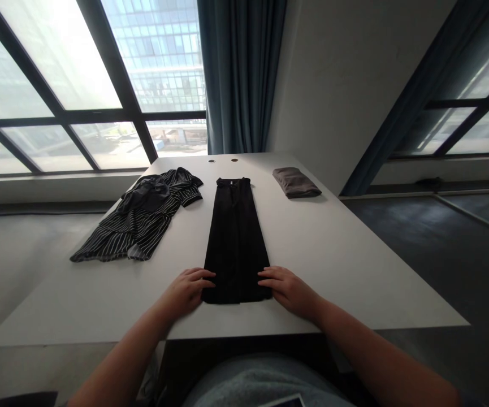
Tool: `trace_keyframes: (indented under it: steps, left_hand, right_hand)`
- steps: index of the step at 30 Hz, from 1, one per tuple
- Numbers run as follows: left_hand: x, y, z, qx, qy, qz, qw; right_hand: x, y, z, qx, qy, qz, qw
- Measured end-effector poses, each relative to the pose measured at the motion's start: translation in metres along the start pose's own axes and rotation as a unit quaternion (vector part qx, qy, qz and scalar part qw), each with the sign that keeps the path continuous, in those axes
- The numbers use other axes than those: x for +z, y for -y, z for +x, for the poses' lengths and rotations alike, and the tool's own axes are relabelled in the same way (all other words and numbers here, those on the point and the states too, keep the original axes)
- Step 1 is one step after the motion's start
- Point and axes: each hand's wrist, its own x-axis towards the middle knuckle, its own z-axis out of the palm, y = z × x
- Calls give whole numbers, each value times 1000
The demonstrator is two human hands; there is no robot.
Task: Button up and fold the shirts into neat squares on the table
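Head-camera view, forward and down, read by me from a remote station, left to right across a white table. Far left, beyond the table, a large window with dark mullions shows a glazed building outside. On the tabletop, a black-and-white striped shirt lies loosely crumpled, a dark bunched fold on top, well apart from both hands. Next, the left hand rests at the near end of the long black garment: its fingers lie together, lightly curved and open, tips against the garment's left edge; I see no pinched cloth. The garment itself lies flat and straight at the table's centre, narrow end far, wide end close to the near table edge, between the two hands. The right hand mirrors the left, its fingers slightly spread and open, tips touching the garment's right edge, with no visible grip. Further right, a folded grey garment sits near the far table edge, and two small round grommets lie at that edge behind the black garment. Behind, a blue curtain hangs at the wall; far right, a second window stands above a dark floor.
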Motion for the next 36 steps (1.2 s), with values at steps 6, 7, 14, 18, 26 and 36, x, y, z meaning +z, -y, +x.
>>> trace_keyframes:
  steps: [6, 7, 14, 18, 26, 36]
  left_hand:
    - [1, -1, -5, 19, 26, -18, 999]
    - [1, -3, -7, 19, 29, -21, 999]
    - [7, -34, -27, 10, 35, -61, 998]
    - [3, -55, -40, -8, 58, -101, 993]
    - [-9, -66, -42, -49, 53, -91, 993]
    - [-34, -52, 3, -99, -61, -97, 988]
  right_hand:
    - [-2, -5, -3, 0, 19, 19, 1000]
    - [-4, -4, -5, 3, 23, 20, 1000]
    - [-15, 11, -26, -5, 37, 56, 998]
    - [-16, 18, -43, -6, 23, 86, 996]
    - [-24, 32, -39, 44, 4, 153, 987]
    - [-37, 21, 3, 165, -77, 204, 962]
